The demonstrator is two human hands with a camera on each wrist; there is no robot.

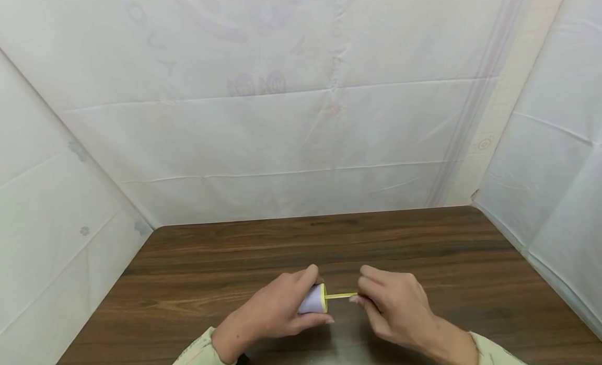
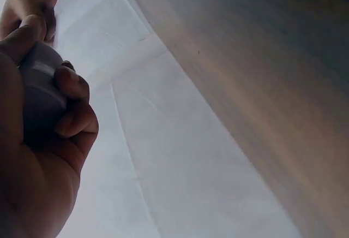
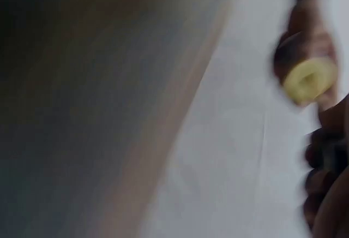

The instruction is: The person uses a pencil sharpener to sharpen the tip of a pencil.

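Note:
My left hand (image 1: 275, 308) grips a small lilac cylinder (image 1: 310, 301), thumb on the near side and fingers round the far side. The cylinder lies on its side, its yellow end facing right. From the middle of that end a thin yellow stick (image 1: 339, 296) reaches to my right hand (image 1: 400, 306), which pinches its other end between thumb and fingers. In the left wrist view, curled fingers wrap the cylinder (image 2: 42, 88). A round yellow end face (image 3: 310, 79) with a darker centre shows blurred in the right wrist view. What kind of object this is, I cannot tell.
Both hands are over the near part of a dark wood-grain table (image 1: 226, 255). White printed sheets (image 1: 282, 145) hang behind the table and along its left and right sides. Pale patterned sleeves (image 1: 202, 349) cover the forearms.

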